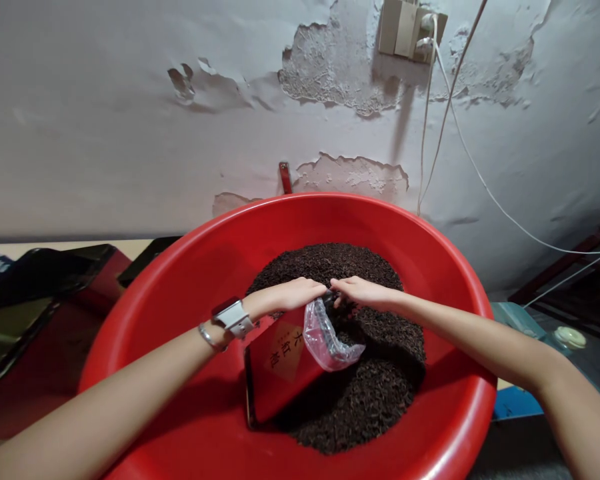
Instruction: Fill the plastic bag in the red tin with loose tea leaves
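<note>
Red plastic, glossy: one large round basin [165,293], wide-rimmed, standing on a pale worktop [135,248].

Contents: one broad heap of dark brown, loose, twisted dry leaves [385,393], lying from the basin's centre toward 1 o'clock and 5 o'clock. One red rectangular box [285,380] with black edging, black characters and a tan panel, lying tilted at the heap's 8 o'clock side, its mouth toward 2 o'clock. One clear, crinkled plastic liner [323,340], folded out over that mouth.

Hands: two, bare. Left hand [300,293]: flattened over the upper corner of the box's mouth, fingers together, pointing to 3 o'clock; undersides hidden, grip cannot be told. On its wrist, a pale-strapped watch [234,319] and a silver-coloured bangle [210,339]. Right hand [357,293]: just beside the left fingertips, reaching in from 3 o'clock, fingers narrow and curled at the liner's upper end; whether they hold leaves or film cannot be told.

Surroundings: grey-white wall [105,133] with peeling paint, at 12 o'clock; beige socket unit [405,30] with white plugs, at 1 o'clock; black-edged open container [17,333], at 9 o'clock; blue flat item [515,403], near 4 o'clock.
</note>
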`<control>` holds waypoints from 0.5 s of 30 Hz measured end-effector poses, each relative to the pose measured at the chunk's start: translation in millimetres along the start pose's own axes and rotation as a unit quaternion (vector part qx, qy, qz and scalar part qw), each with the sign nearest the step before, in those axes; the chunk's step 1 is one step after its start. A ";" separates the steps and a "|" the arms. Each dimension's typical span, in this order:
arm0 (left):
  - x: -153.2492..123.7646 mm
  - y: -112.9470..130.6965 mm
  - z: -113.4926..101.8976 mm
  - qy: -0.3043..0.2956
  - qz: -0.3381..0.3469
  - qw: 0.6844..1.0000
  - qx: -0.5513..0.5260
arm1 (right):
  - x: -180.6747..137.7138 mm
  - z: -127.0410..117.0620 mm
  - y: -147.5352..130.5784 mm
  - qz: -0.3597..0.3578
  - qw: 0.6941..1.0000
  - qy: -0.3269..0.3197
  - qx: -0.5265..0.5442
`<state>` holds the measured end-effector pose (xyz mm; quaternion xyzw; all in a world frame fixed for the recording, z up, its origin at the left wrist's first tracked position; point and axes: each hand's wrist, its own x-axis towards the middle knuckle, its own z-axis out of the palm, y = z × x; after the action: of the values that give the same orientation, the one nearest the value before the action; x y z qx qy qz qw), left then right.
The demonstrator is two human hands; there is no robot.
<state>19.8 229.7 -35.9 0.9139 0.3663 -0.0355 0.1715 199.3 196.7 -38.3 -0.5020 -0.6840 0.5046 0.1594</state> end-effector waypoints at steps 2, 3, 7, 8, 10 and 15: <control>-1.2 1.3 -1.1 -0.009 -0.005 1.000 -0.002 | 2.0 -7.3 -1.8 0.021 1.000 0.007 0.016; -1.8 1.9 -1.5 -0.012 -0.007 1.000 -0.004 | 5.2 -12.1 -0.1 0.029 0.999 0.034 -0.009; -2.2 1.2 -1.1 -0.008 0.003 1.000 -0.014 | 21.0 -20.8 26.7 0.086 0.970 0.130 -0.184; -1.7 0.0 -0.3 -0.005 0.009 1.000 -0.021 | 22.8 -17.2 36.8 0.107 0.963 0.126 -0.212; -0.3 -3.2 1.8 0.001 0.021 0.999 -0.039 | 22.1 -3.8 56.2 0.140 0.951 0.103 -0.256; 1.9 -9.2 5.8 0.008 0.036 0.998 -0.058 | 14.5 24.0 76.6 0.162 0.926 0.060 -0.335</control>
<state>15.3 235.3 -44.4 0.9153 0.3360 -0.0005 0.2222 215.8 195.2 -118.2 -0.6593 -0.7118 0.2343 -0.0615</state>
